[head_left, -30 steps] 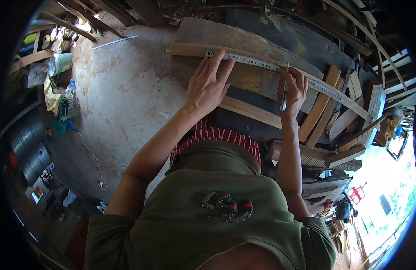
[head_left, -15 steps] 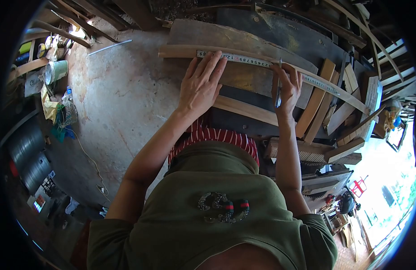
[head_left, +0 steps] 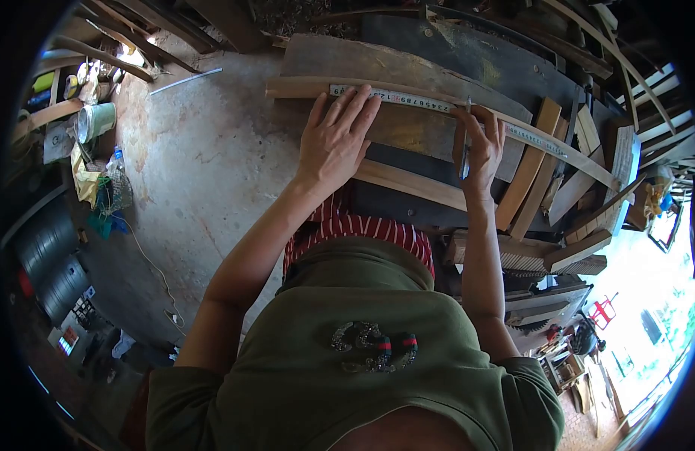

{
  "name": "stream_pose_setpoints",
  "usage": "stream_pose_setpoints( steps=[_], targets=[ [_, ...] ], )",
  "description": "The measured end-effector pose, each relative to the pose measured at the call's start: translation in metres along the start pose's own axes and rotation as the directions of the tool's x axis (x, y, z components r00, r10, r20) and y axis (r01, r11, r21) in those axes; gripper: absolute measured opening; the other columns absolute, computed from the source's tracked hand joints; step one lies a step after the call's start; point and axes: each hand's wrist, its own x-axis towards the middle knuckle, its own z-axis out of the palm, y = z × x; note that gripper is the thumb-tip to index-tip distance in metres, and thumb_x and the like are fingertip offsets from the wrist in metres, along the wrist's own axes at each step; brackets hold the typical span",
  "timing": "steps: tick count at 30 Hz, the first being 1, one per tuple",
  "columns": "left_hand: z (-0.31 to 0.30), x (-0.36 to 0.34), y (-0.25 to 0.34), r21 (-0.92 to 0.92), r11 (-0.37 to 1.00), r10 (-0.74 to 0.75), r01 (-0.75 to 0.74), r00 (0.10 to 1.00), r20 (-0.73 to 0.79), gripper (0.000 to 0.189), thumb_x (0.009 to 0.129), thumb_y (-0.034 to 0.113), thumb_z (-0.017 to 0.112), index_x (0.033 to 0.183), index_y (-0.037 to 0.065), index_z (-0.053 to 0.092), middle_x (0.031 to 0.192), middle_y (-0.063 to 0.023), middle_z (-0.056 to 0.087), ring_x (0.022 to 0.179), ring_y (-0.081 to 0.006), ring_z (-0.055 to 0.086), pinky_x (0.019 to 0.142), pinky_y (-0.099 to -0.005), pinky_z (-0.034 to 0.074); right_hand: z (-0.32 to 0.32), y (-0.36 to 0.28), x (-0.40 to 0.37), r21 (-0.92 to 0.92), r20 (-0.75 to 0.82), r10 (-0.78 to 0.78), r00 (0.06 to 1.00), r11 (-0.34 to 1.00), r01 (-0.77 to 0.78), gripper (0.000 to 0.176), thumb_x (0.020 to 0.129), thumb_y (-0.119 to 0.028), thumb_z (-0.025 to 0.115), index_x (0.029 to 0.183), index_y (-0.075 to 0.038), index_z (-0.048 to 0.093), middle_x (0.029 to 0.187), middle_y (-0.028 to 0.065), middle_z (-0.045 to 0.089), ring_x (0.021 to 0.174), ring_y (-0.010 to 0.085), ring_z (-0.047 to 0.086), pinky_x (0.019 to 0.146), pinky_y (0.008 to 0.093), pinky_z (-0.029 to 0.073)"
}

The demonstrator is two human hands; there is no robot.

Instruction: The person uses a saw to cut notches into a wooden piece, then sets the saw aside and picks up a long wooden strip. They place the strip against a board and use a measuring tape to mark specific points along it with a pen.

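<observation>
A long, narrow wooden strip (head_left: 302, 87) lies across the workbench. On it runs a white measuring tape (head_left: 419, 100) marked with black numbers. My left hand (head_left: 336, 135) is open, its outstretched fingers pressing on the tape and strip near the left end. My right hand (head_left: 480, 146) is closed around a slim, silver, pen-like tool (head_left: 464, 159) and rests at the strip farther right, where its fingers cover part of the tape. The tool stands roughly crosswise to the strip; its exact kind is not clear.
Wide boards (head_left: 347, 59) lie under and behind the strip. Another wooden strip (head_left: 407, 186) lies nearer me. Several offcuts (head_left: 529, 165) crowd the bench's right side. At left, a bucket (head_left: 97, 122) stands on the concrete floor (head_left: 189, 158), and a thin white rod (head_left: 186, 80) lies there.
Almost nothing differs. The whole view has shifted very slightly; both hands keep their places on the strip and tape.
</observation>
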Motion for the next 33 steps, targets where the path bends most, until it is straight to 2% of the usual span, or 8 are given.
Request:
stream_pose_setpoints(
  steps=[6, 8, 11, 16, 18, 23, 25, 33],
  targets=[
    [-0.004, 0.003, -0.001, 0.016, 1.0, 0.0, -0.001, 1.0, 0.014, 0.081, 0.085, 0.025, 0.074, 0.155, 0.018, 0.034, 0.156, -0.0026, 0.039, 0.139, -0.0223, 0.043, 0.121, -0.049, 0.026, -0.003, -0.012, 0.009, 0.016, -0.034, -0.005, 0.999, 1.0, 0.006, 0.034, 0.083, -0.005, 0.071, 0.115, -0.014, 0.072, 0.11, 0.0097, 0.062, 0.099, 0.0297, 0.059, 0.089, 0.0427, 0.047],
    [-0.006, 0.005, -0.001, 0.014, 1.0, 0.0, 0.0, 1.0, 0.024, 0.082, 0.085, 0.026, 0.075, 0.155, 0.018, 0.035, 0.155, -0.0029, 0.041, 0.138, -0.0222, 0.044, 0.121, -0.0497, 0.026, -0.004, -0.018, 0.014, 0.074, -0.099, 0.001, 0.995, 0.997, 0.006, 0.033, 0.086, -0.004, 0.071, 0.118, -0.013, 0.071, 0.109, 0.0119, 0.064, 0.097, 0.0303, 0.06, 0.086, 0.0433, 0.048],
    [-0.008, 0.008, 0.0, 0.055, 0.998, 0.01, -0.011, 1.0, 0.025, 0.082, 0.085, 0.028, 0.075, 0.155, 0.02, 0.036, 0.152, -0.0041, 0.045, 0.136, -0.0224, 0.046, 0.121, -0.0508, 0.026, -0.006, -0.029, 0.022, 0.121, -0.1, 0.007, 0.995, 0.993, 0.005, 0.031, 0.089, -0.006, 0.07, 0.119, -0.011, 0.07, 0.107, 0.0125, 0.066, 0.095, 0.03, 0.061, 0.084, 0.0431, 0.049],
    [-0.015, 0.012, 0.005, 0.047, 0.999, -0.001, 0.0, 1.0, 0.027, 0.076, 0.085, 0.038, 0.074, 0.152, 0.021, 0.042, 0.148, -0.0055, 0.048, 0.133, -0.0238, 0.048, 0.118, -0.0523, 0.029, 0.001, -0.036, 0.028, 0.161, -0.107, -0.008, 0.994, 0.987, 0.025, 0.032, 0.087, -0.007, 0.072, 0.118, -0.01, 0.07, 0.105, 0.0111, 0.065, 0.094, 0.0284, 0.061, 0.084, 0.041, 0.05],
    [-0.013, 0.012, 0.005, 0.051, 0.999, 0.003, -0.003, 1.0, 0.011, 0.075, 0.085, 0.04, 0.074, 0.151, 0.021, 0.044, 0.148, -0.0054, 0.048, 0.133, -0.0237, 0.049, 0.117, -0.0526, 0.031, 0.0, -0.039, 0.027, 0.159, -0.031, -0.05, 0.998, 0.986, 0.054, 0.028, 0.088, -0.005, 0.072, 0.116, -0.009, 0.072, 0.106, 0.0128, 0.067, 0.096, 0.0281, 0.063, 0.082, 0.0403, 0.052],
    [-0.01, 0.011, 0.006, 0.054, 0.999, -0.008, 0.009, 1.0, -0.015, 0.073, 0.085, 0.045, 0.073, 0.149, 0.022, 0.047, 0.147, -0.0051, 0.048, 0.131, -0.023, 0.049, 0.115, -0.0521, 0.034, 0.003, -0.035, 0.018, 0.127, 0.046, -0.094, 0.995, 0.988, 0.087, 0.033, 0.082, -0.006, 0.078, 0.113, -0.012, 0.074, 0.105, 0.0088, 0.065, 0.099, 0.029, 0.061, 0.085, 0.042, 0.05],
    [-0.008, 0.012, 0.005, 0.064, 0.998, -0.008, 0.01, 1.0, -0.027, 0.073, 0.085, 0.048, 0.073, 0.149, 0.022, 0.048, 0.146, -0.0044, 0.047, 0.129, -0.0226, 0.05, 0.115, -0.0513, 0.035, 0.007, -0.027, 0.014, 0.109, 0.049, -0.096, 0.994, 0.99, 0.09, 0.029, 0.081, -0.011, 0.073, 0.11, -0.015, 0.074, 0.108, 0.0044, 0.062, 0.104, 0.0283, 0.057, 0.089, 0.0428, 0.045],
    [-0.006, 0.012, 0.005, 0.085, 0.996, -0.004, 0.007, 1.0, -0.029, 0.074, 0.085, 0.051, 0.072, 0.149, 0.024, 0.047, 0.145, -0.0031, 0.047, 0.128, -0.0225, 0.051, 0.116, -0.0504, 0.034, 0.008, -0.019, 0.012, 0.067, 0.075, -0.097, 0.992, 0.994, 0.092, 0.029, 0.08, -0.012, 0.064, 0.107, -0.016, 0.074, 0.11, 0.0035, 0.062, 0.107, 0.0286, 0.055, 0.09, 0.0429, 0.044]
  ],
)
